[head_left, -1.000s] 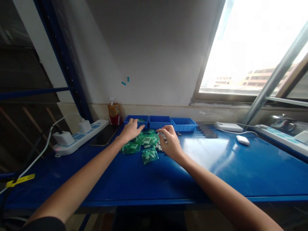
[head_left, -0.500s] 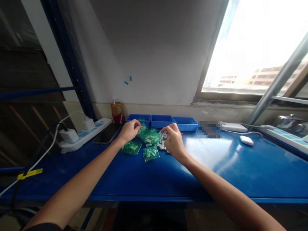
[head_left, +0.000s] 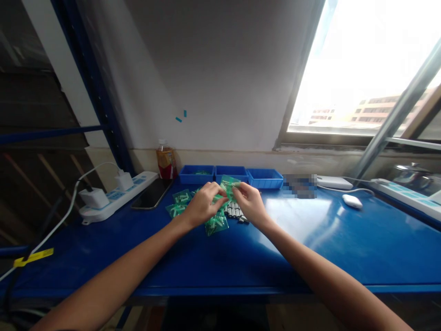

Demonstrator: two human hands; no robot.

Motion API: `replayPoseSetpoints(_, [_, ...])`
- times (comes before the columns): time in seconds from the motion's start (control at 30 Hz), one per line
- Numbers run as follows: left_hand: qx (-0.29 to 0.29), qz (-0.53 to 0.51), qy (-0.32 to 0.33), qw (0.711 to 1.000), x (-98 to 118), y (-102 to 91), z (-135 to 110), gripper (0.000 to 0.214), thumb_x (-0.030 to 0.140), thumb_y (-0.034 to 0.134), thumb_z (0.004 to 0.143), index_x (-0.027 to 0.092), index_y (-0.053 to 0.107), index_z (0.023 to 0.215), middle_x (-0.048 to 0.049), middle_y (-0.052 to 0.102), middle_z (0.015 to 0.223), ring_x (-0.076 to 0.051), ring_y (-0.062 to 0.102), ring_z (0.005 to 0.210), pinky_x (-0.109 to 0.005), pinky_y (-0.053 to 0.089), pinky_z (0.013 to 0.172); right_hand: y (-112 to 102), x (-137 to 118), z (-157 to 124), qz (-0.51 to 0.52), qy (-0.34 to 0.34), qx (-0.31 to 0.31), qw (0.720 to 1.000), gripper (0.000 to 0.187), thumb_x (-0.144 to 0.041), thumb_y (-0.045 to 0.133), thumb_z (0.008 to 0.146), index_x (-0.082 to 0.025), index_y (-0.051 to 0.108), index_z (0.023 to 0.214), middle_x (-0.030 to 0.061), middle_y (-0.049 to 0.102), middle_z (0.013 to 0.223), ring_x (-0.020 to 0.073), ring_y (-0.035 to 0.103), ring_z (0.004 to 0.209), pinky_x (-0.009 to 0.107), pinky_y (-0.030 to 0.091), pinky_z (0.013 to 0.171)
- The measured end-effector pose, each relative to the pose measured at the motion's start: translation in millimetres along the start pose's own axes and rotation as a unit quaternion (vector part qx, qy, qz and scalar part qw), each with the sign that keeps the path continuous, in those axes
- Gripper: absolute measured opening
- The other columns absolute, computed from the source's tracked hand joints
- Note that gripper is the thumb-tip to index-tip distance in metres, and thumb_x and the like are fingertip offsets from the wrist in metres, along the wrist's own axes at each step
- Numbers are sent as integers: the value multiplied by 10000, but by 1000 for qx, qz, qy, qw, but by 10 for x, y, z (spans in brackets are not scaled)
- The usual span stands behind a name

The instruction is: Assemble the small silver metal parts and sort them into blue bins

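Right fingers pinch a green plastic bag (head_left: 227, 182) between the hands; left fingers narrow beside it, grip unclear. Seems partway: green contents (head_left: 202, 173) in blue bin (head_left: 193, 179), ten o'clock; bags (head_left: 216, 224) at seven, metallic cylinders (head_left: 234, 210) at five, unbinned.

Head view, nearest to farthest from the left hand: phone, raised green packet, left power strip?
1. Green packet: at the left hand's fingertips, on its right.
2. Phone: on the table, left of the hand.
3. Power strip: farther left, past the phone.
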State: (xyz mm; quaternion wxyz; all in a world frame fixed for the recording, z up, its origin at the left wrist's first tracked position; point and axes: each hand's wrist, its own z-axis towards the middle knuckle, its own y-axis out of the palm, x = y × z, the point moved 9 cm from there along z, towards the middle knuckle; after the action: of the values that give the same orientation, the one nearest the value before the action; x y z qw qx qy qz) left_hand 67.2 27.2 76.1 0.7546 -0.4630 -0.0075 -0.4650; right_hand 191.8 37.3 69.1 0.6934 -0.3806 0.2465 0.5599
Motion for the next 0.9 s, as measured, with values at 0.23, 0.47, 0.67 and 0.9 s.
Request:
replayPoseSetpoints(0.23, [-4, -362, -304, 881, -613, 177, -84, 440, 500, 446, 845, 100, 615, 917, -97, 648, 809, -170, 601, 663, -233, 394, 516, 62, -225, -123, -202, -206, 16, 957, 284, -192, 487, 861, -284, 700, 1025, 71, 523, 918, 193, 495, 855, 354, 468, 744])
replayPoseSetpoints(0.47, [65, -41, -36, 996, -115, -138, -33, 307, 253, 466, 862, 195, 626, 1118, -73, 641, 1050, -211, 581, 952, -339, 457, 860, 72, 42, -21, -68, -21, -27, 997, 232, -292, 524, 832, -178, 705, 922, 64, 597, 833, 206, 542, 830, 363, 461, 775])
replayPoseSetpoints(0.67, [24, 62, 44, 997, 106, 5, -67, 315, 279, 467, 886, 243, 611, 1164, -70, 613, 1110, -228, 538, 1032, -374, 401, 953, 135, 260, -23, 106, 128, -45, 985, 347, -455, 518, 833, -136, 641, 778, 20, 580, 644, 152, 552, 613, 266, 453, 584])
replayPoseSetpoints(0.9, [-8, -241, -284, 928, -560, 140, -107, 535, 607, 395, 840, 138, 628, 730, -59, 640, 694, -159, 574, 605, -239, 386, 497, 160, 18, -83, -188, -126, -52, 973, 353, -148, 433, 844, -244, 661, 1096, 58, 542, 934, 150, 550, 757, 289, 482, 706])
